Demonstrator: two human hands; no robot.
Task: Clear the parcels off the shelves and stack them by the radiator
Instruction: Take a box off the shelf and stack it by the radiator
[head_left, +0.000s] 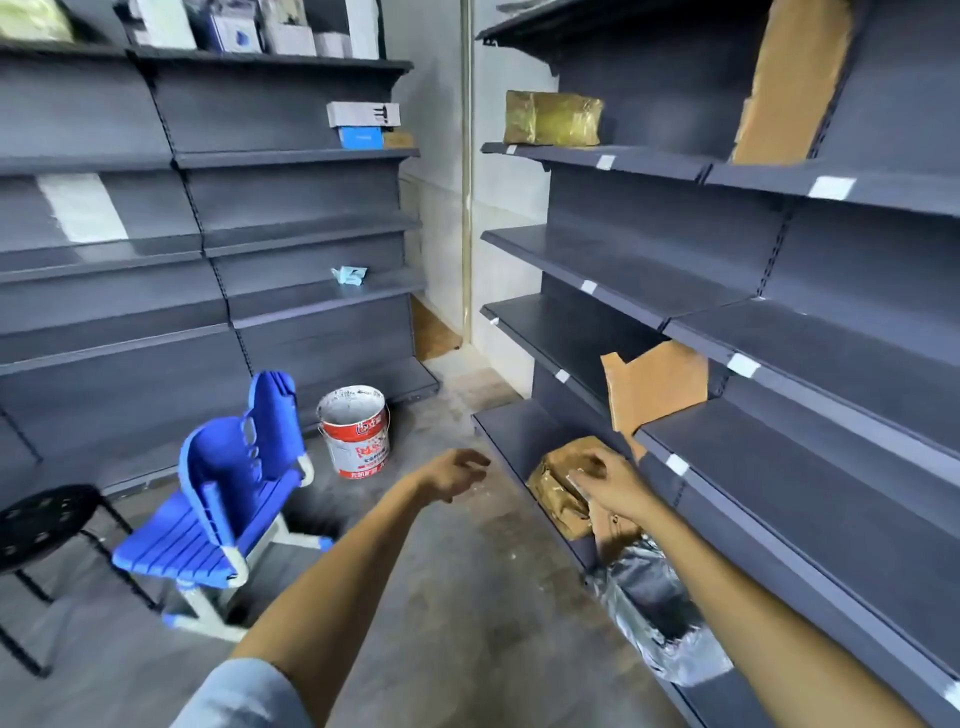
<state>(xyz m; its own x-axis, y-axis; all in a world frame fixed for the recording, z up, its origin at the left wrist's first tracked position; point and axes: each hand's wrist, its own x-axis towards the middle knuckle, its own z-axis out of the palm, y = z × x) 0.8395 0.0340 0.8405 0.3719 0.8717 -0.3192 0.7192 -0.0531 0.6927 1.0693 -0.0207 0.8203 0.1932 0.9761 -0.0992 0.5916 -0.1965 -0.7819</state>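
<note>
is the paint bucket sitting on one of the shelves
No, the paint bucket stands on the floor, beside the blue chair.

Right hand (605, 480) blurred; grip on brown parcel (558, 491) unclear, maybe touching.

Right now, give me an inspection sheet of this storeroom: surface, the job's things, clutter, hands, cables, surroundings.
Surface: grey concrete floor, dusty; dark metal shelving on both sides.
Job's things: brown taped parcel on the bottom right shelf; silver plastic parcel beside it; gold-wrapped parcel on an upper right shelf; small boxes on the left shelving.
Clutter: cardboard pieces, crumpled blue scrap, paint bucket.
Hands: right hand on the brown taped parcel, grip unclear; left hand free, fingers loosely curled.
Cables: nothing seen.
Surroundings: blue folding chair, black stool, white wall; radiator not seen.
</note>
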